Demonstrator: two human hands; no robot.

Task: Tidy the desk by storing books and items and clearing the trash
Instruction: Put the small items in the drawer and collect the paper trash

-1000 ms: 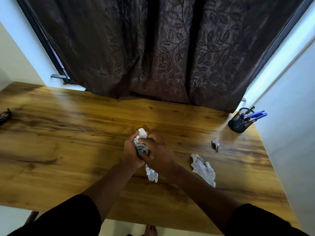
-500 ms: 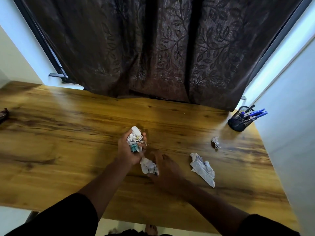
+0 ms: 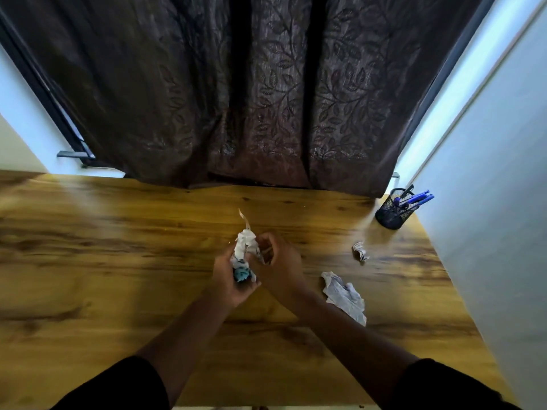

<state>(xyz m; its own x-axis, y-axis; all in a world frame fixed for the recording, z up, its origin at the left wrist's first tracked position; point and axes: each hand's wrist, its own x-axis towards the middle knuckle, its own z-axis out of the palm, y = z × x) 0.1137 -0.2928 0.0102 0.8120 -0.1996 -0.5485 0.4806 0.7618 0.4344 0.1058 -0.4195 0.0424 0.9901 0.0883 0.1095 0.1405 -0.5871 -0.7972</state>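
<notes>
Over the middle of the wooden desk (image 3: 118, 261), my left hand (image 3: 231, 279) grips a wad of crumpled white and teal paper (image 3: 244, 253). My right hand (image 3: 276, 261) is right beside it, fingers curled and pinching the upper part of the same wad. A thin paper strip sticks up from the top of the bundle. To the right, a flattened crumpled sheet (image 3: 344, 295) lies on the desk, and a small paper ball (image 3: 360, 251) sits a little farther back.
A black mesh pen holder (image 3: 392, 214) with blue pens stands at the desk's back right corner by the white wall (image 3: 488, 202). A dark patterned curtain (image 3: 251, 99) hangs behind the desk. The desk's near edge runs just below my forearms.
My right hand lifted a paper piece off the desk and brought it up against the wad in my left hand. Both hands have moved slightly back together.
</notes>
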